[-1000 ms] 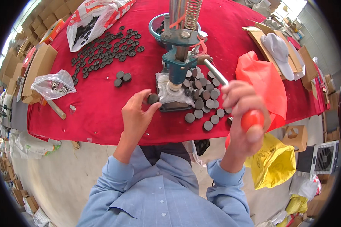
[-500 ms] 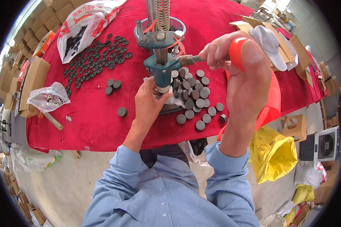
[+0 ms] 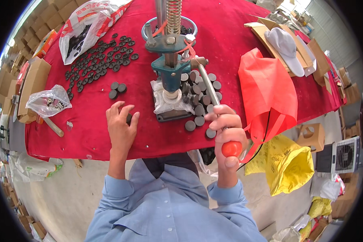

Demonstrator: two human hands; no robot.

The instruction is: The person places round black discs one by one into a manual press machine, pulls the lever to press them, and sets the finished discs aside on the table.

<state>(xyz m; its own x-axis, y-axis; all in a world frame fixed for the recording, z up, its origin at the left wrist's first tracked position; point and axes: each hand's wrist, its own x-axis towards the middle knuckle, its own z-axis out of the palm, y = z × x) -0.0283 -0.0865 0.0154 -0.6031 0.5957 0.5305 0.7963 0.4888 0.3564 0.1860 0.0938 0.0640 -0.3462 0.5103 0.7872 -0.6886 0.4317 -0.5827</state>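
Observation:
My left hand [image 3: 122,126] is over the cloth left of the press, its fingers apart around a single dark disc [image 3: 128,118] lying there. Whether they touch it I cannot tell. My right hand [image 3: 229,135] grips the steel lever [image 3: 207,80] of a teal hand press [image 3: 171,82], near its red ball knob [image 3: 232,149]. The lever slopes down toward me. Below the press head, a pale round tip [image 3: 172,96] sits over clear plastic film [image 3: 160,103] on the dark base [image 3: 175,115]. Grey round discs [image 3: 199,110] are heaped right of the press.
Three dark discs [image 3: 113,94] sit on the red cloth [image 3: 88,139]; many black washer-like parts [image 3: 105,60] are spread beyond. A plastic bag of small metal parts [image 3: 48,103] and a wooden handle [image 3: 54,127] are at left. At right are a red bag [image 3: 266,88] and a cap [image 3: 284,48].
My left hand has left the press tip and moved left to the lone disc. My right hand has pulled the lever down and toward me.

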